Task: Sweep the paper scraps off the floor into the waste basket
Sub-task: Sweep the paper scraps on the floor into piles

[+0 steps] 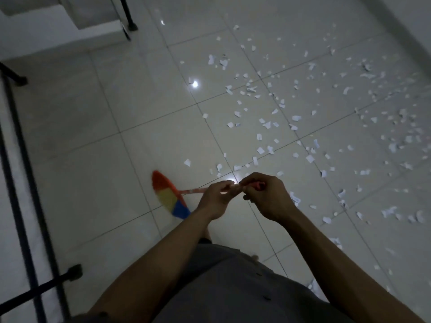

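A broom (170, 194) with an orange head and yellow, red and blue bristles rests on the pale tiled floor, left of my hands. Its thin orange handle runs right toward me. My left hand (215, 199) grips the handle lower down, and my right hand (265, 197) grips its red top end. Several white paper scraps (268, 124) lie scattered over the tiles ahead and to the right, reaching the right edge of the view. No waste basket is in view.
Black metal furniture legs (23, 183) and a frame run along the left side, with a foot (74, 272) near my left. Another dark leg (130, 24) stands at the top beside a white step or plinth (58, 31). A wall runs along the top right.
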